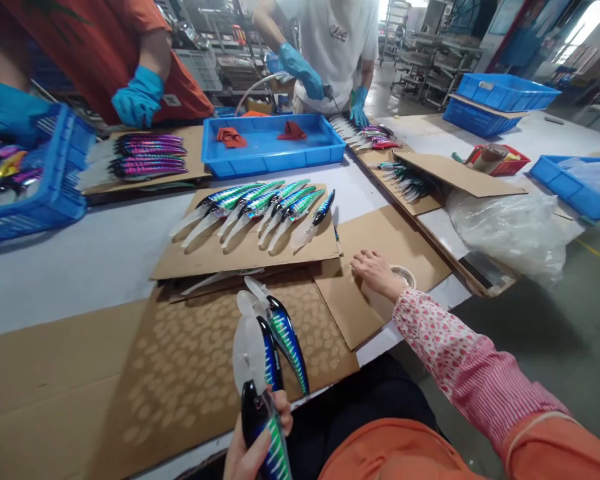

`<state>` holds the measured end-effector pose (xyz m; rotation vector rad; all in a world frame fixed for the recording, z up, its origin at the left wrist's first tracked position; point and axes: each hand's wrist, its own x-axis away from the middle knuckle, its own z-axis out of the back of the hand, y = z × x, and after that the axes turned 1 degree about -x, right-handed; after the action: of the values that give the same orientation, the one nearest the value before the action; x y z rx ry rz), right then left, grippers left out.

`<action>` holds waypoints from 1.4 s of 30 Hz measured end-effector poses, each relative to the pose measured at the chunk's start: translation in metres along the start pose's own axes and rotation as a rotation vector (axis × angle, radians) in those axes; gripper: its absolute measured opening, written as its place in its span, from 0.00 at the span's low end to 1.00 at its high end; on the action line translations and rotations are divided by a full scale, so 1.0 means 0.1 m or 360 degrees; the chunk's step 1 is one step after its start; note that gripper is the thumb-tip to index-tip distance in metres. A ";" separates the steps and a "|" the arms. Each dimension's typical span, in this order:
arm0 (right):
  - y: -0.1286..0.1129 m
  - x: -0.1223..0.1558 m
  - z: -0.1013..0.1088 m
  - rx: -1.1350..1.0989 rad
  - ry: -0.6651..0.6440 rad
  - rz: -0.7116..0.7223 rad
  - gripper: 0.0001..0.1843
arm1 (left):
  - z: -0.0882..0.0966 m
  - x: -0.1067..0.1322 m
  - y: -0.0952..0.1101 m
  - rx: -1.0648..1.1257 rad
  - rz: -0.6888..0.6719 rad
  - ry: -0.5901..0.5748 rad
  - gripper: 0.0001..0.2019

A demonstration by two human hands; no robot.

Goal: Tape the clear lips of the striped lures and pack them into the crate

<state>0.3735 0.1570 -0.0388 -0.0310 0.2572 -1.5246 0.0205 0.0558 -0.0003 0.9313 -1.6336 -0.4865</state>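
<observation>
In my left hand (253, 447) I grip a fishing lure (266, 433) with a black head, a blue-green striped body and a clear diving lip pointing up. Two more striped lures, one of them a blue lure (289, 340), lie just beyond it on brown cardboard with pale oval marks (190, 360). Off to the right, my right hand (375, 272) rests palm down on a plain cardboard sheet (380, 233), fingers extended; nothing shows in them. A roll of tape (404, 275) sits beside its wrist. Several blue-green lures (280, 203) lie in a row on a raised cardboard piece (250, 257) ahead.
Across the table, a co-worker in blue gloves (305, 72) handles lures by a blue tray (275, 160) with red cloths. Another co-worker's glove (139, 97) is near purple lures (147, 155) and a blue crate (55, 180). A plastic bag (510, 230) bulges at right.
</observation>
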 end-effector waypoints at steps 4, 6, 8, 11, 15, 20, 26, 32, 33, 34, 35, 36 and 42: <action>-0.08 -0.02 -0.01 -0.0283 0.0081 0.0009 0.10 | -0.08 0.08 -0.05 -0.0057 -0.0186 -0.0093 0.27; -0.24 0.09 0.01 -0.0437 0.0126 0.0000 0.12 | -0.12 0.09 -0.07 -0.0203 -0.0265 -0.0049 0.24; -0.51 0.26 0.03 -0.0744 0.0109 -0.0010 0.14 | -0.18 0.08 -0.08 -0.0403 -0.0327 -0.0079 0.21; -1.00 0.59 0.03 -0.1780 -0.0110 -0.0129 0.13 | -0.30 0.02 -0.08 -0.0566 -0.0446 -0.0169 0.18; -1.46 0.91 0.06 -0.2706 -0.0536 -0.0295 0.15 | -0.41 -0.01 -0.11 -0.0479 -0.0474 -0.0236 0.18; -1.55 1.00 0.18 -0.2048 -0.0228 0.0063 0.12 | -0.33 0.01 -0.22 -0.0388 -0.0521 -0.0133 0.17; -1.61 1.07 0.21 -0.0907 0.0060 0.0739 0.15 | -0.27 0.06 -0.33 -0.0511 -0.0594 0.0106 0.18; -1.63 0.97 0.30 -0.1545 0.0281 0.0160 0.13 | -0.27 0.14 -0.39 -0.0829 -0.0750 0.0106 0.15; -1.65 0.94 0.34 -0.1646 0.0266 0.0123 0.14 | -0.26 0.14 -0.41 -0.0886 -0.0793 0.0112 0.15; -1.67 0.92 0.39 -0.1714 0.0246 0.0128 0.14 | -0.26 0.14 -0.43 -0.0930 -0.0839 0.0116 0.15; -1.70 0.90 0.42 -0.1752 0.0230 0.0156 0.14 | -0.25 0.14 -0.45 -0.0962 -0.0885 0.0120 0.16; -1.74 0.88 0.45 -0.1764 0.0225 0.0187 0.14 | -0.25 0.14 -0.47 -0.0987 -0.0927 0.0122 0.16; -1.93 0.87 0.48 -0.1454 0.0369 0.0303 0.13 | -0.27 0.16 -0.49 -0.1048 -0.1069 0.0167 0.20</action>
<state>0.1953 0.0545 0.0294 -0.5379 1.0933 -1.1130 0.0603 0.0180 -0.0185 0.9480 -0.9193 -1.3159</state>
